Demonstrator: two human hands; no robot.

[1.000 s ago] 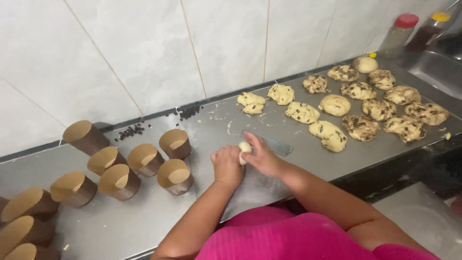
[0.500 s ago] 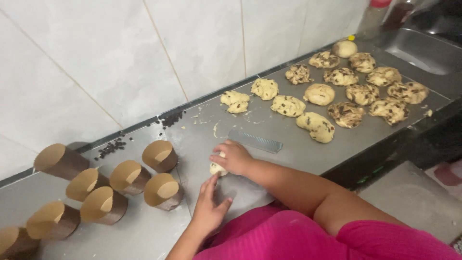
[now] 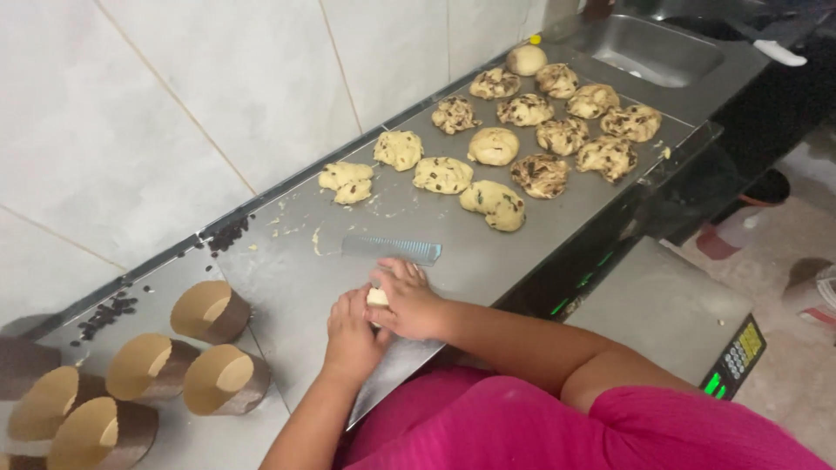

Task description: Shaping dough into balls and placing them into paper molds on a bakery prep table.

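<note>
Both hands are cupped together at the near edge of the steel counter (image 3: pixel 540 244), working a small pale lump of dough (image 3: pixel 377 297) between them. The left hand (image 3: pixel 351 335) sits under and beside the lump, the right hand (image 3: pixel 411 300) curls over its top; each closes loosely on the dough, more a cradle than a clench. Seems to be the rounding step: one portion being shaped into a ball. How much dough lies under the right palm is hard to tell, since only a sliver shows. The shaping calls for light, even pressure so the soft lump rounds without sticking or tearing. Just beyond the hands lies a flat metal scraper (image 3: pixel 392 250). Farther along the counter, rough dough portions (image 3: pixel 522 130) studded with dark chips, lumpy, matte, one smooth ball among them. To the left, brown paper baking cups (image 3: pixel 209 311), stiff and round, tipped on their sides. Loose dark chips (image 3: pixel 228 235) lie scattered by the white tiled wall (image 3: pixel 157 122).
</note>
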